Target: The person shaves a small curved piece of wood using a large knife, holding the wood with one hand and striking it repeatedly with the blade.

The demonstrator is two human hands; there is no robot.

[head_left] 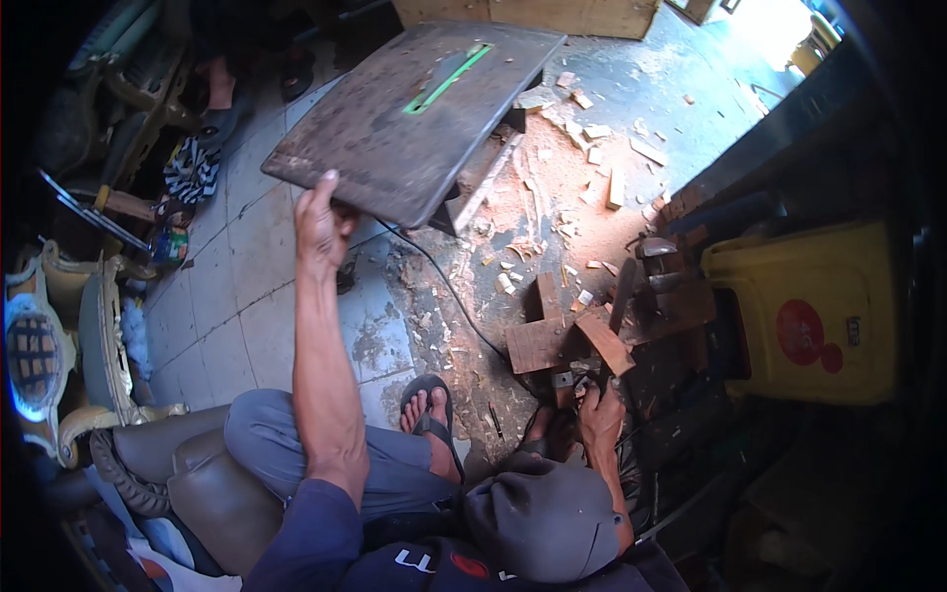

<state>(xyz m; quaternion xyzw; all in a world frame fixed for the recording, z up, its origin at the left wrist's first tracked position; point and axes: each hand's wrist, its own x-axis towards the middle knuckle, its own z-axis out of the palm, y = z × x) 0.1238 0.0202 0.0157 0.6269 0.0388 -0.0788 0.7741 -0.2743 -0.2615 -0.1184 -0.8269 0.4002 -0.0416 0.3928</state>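
My left hand (320,229) grips the near left edge of a dark, worn saw table top (365,128), thumb on top and fingers curled beneath. The top sits tilted over a wooden base, and a green-framed slot (449,79) runs across it. Low on the right, my right hand (600,412) is closed beside a small metal-faced piece (563,383). What its fingers hold is hidden. Just beyond it are a reddish-brown wooden block (536,345) and an angled wood offcut (605,341). A black cable (449,281) runs from the saw table toward the right hand.
Sawdust and wood scraps (617,187) cover the floor right of the saw table. A yellow plastic container (809,316) stands at the right. Carved furniture frames (94,335) line the left side. Another person's foot (219,89) shows at the upper left. A wooden box (552,15) stands behind.
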